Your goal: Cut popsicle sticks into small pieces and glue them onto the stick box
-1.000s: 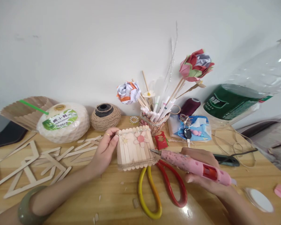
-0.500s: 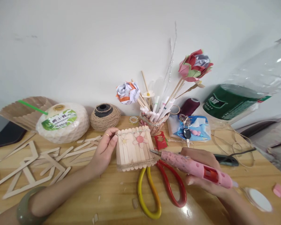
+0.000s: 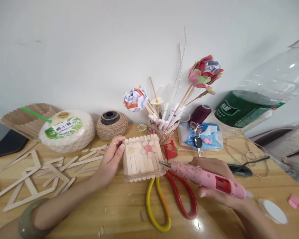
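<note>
The left hand (image 3: pixel 112 159) is clamped on the left edge of the stick box (image 3: pixel 142 157), thumb in front and fingers behind, holding it upright on the table (image 3: pixel 119 212). The right hand (image 3: pixel 214 181) is wrapped around the pink glue pen (image 3: pixel 201 176), fingers closed on its barrel.

Change over the last second: the metal tip of the glue pen has shifted slightly up and to the left, and now stands at the lower right edge of the stick box, at about 4 o'clock from the pink flower (image 3: pixel 149 148) on its front. Whether the tip is touching the wood cannot be told. The left hand's grip and the box's position are essentially unchanged.

Judgement: the work is at the stage of dosing the right-hand seam, with the box held steady as the tip closes in.

Surroundings: the scissors (image 3: pixel 170 202) lie flat at 6 o'clock from the box, their handles just beneath the pen. Loose wooden sticks (image 3: pixel 40 176) lie at 9 o'clock. A twine ball (image 3: pixel 112 124) sits at 11 o'clock, and a pen cup (image 3: pixel 163 127) with paper flowers at 1 o'clock.
</note>
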Action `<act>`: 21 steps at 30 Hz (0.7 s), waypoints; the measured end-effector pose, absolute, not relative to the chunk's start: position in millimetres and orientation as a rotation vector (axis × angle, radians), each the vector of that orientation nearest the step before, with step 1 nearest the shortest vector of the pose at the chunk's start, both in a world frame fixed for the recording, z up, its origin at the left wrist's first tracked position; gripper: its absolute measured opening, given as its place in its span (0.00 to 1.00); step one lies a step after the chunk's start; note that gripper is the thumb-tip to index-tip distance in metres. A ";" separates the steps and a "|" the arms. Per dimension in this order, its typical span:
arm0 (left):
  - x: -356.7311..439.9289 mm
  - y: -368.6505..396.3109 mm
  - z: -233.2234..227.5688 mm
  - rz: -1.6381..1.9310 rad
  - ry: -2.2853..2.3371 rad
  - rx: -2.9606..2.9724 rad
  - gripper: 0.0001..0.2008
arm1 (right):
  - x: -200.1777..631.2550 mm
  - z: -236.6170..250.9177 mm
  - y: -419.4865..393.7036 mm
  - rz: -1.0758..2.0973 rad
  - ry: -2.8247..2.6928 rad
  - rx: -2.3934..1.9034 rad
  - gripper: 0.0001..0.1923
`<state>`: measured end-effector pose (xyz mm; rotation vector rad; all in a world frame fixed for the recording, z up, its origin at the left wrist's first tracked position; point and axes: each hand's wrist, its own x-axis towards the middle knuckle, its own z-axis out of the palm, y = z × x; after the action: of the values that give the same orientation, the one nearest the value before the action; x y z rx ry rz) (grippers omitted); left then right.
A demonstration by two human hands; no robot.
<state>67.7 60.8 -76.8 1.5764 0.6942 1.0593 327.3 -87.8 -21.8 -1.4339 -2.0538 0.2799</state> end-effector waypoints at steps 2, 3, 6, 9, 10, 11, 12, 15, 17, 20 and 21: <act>67.0 61.8 -78.2 1.056 0.678 1.554 0.09 | 331.1 -20.2 -88.5 0.335 -2.031 -1.445 0.32; 66.3 62.6 -78.8 1.053 0.668 1.543 0.09 | 333.9 -18.9 -89.0 0.373 -2.021 -1.457 0.31; 63.7 66.1 -78.5 1.021 0.612 1.484 0.08 | 343.0 -12.0 -90.2 0.547 -2.032 -1.492 0.28; 61.8 70.8 -72.5 0.953 0.528 1.301 0.09 | 348.1 -2.2 -90.5 0.698 -1.989 -1.558 0.23; 61.6 72.3 -69.3 0.921 0.507 1.222 0.10 | 348.3 0.8 -90.6 0.695 -1.969 -1.598 0.23; 61.5 73.8 -65.8 0.889 0.491 1.154 0.09 | 347.7 3.2 -91.0 0.677 -1.958 -1.644 0.23; 61.4 75.3 -62.3 0.858 0.481 1.103 0.09 | 346.4 4.9 -91.8 0.652 -1.956 -1.691 0.23; 61.1 78.8 -54.6 0.814 0.479 1.055 0.06 | 340.2 4.3 -98.0 0.607 -1.954 -1.815 0.15; 60.8 80.1 -53.0 0.807 0.485 1.043 0.04 | 336.3 -0.5 -104.7 0.587 -1.989 -1.905 0.08; 60.6 79.8 -53.6 0.816 0.492 1.035 0.02 | 334.6 -11.0 -115.3 0.551 -2.077 -1.975 0.02; 60.6 79.3 -54.0 0.820 0.493 1.033 0.03 | 335.6 -14.6 -118.4 0.546 -2.103 -1.969 0.03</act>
<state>60.6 79.3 -54.0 1.0334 0.4928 0.8197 335.6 -118.4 -14.6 -1.9687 -2.1031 0.5463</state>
